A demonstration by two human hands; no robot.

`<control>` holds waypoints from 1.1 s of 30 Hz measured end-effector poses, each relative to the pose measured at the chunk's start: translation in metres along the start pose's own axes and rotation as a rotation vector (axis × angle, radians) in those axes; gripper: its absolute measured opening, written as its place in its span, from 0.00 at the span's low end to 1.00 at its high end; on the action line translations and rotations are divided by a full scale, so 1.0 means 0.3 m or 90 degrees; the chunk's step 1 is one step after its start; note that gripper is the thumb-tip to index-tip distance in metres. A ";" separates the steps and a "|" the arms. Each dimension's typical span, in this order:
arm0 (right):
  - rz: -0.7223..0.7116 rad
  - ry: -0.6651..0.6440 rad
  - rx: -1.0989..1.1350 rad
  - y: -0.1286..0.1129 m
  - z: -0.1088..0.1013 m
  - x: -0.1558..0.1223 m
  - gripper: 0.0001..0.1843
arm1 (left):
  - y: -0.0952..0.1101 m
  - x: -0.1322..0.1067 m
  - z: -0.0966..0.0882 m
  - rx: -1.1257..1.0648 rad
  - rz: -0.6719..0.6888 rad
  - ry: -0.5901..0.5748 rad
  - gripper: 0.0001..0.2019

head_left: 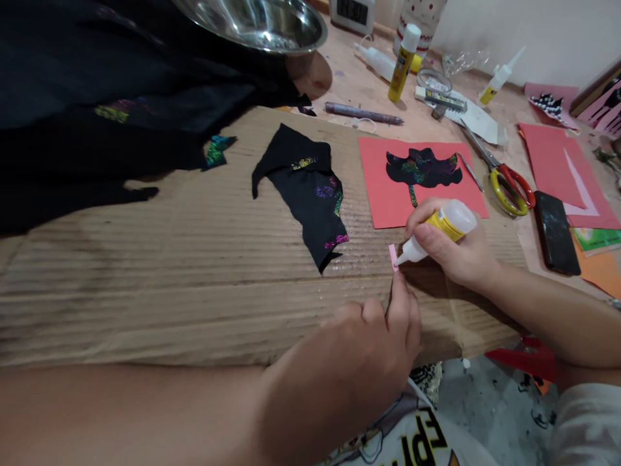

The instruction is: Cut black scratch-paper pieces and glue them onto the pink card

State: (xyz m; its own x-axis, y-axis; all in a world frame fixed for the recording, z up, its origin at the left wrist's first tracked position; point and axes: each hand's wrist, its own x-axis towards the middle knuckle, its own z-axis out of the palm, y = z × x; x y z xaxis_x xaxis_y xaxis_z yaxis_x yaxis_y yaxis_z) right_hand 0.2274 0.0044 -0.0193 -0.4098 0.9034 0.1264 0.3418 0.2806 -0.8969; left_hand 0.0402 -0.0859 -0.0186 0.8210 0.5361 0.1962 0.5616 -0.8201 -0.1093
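My right hand is wrapped round a small white glue bottle with a yellow label, its nozzle touching a tiny pink paper piece. My left hand pinches that pink piece from below, fingers closed. Both hands rest over a sheet of corrugated cardboard. Just beyond them lies a red paper sheet bearing a black glittered cut-out. A loose black glittered scrap lies on the cardboard to the left.
Red-and-yellow scissors, a black phone and pink papers lie at the right. A yellow glue stick, a pen, more glue bottles and a steel bowl stand at the back. Black cloth covers the left.
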 end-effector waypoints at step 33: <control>0.002 0.004 -0.002 0.000 -0.002 0.001 0.26 | -0.002 -0.003 -0.004 -0.012 -0.005 0.002 0.20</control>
State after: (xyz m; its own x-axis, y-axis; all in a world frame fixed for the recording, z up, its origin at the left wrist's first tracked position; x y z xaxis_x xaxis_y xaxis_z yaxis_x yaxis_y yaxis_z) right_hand 0.2276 0.0049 -0.0190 -0.4033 0.9064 0.1255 0.3455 0.2779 -0.8963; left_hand 0.0390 -0.0863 -0.0176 0.8164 0.5419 0.1998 0.5659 -0.8197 -0.0891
